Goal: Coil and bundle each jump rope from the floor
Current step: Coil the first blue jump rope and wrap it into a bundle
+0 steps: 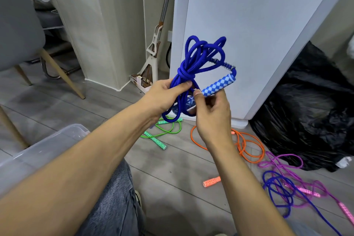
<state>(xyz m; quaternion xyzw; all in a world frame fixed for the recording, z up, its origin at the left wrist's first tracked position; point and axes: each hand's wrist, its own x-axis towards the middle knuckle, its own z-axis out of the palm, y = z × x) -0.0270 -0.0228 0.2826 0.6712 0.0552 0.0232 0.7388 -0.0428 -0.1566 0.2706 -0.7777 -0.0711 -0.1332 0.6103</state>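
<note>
Head view: left hand [166, 94] clamps the blue jump rope [193, 63] at its wrapped waist, thumb over the knot. Right hand [212, 113], at 4 o'clock from that clamp, pinches the lower end of the checkered handle [218, 84]. Coil held at mid-air, frame centre. Judged light, limp braided cord; loops will slump unless gripped at the waist, while the handle is rigid. Green rope [164, 130] lies at 6 o'clock on the floor [172, 168]; orange rope [247, 145] and purple rope [287, 166] at 4 o'clock.

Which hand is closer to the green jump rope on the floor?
Left. The left hand holds the blue rope bundle almost directly above the green jump rope; the right hand sits farther right, over the orange rope.
</note>
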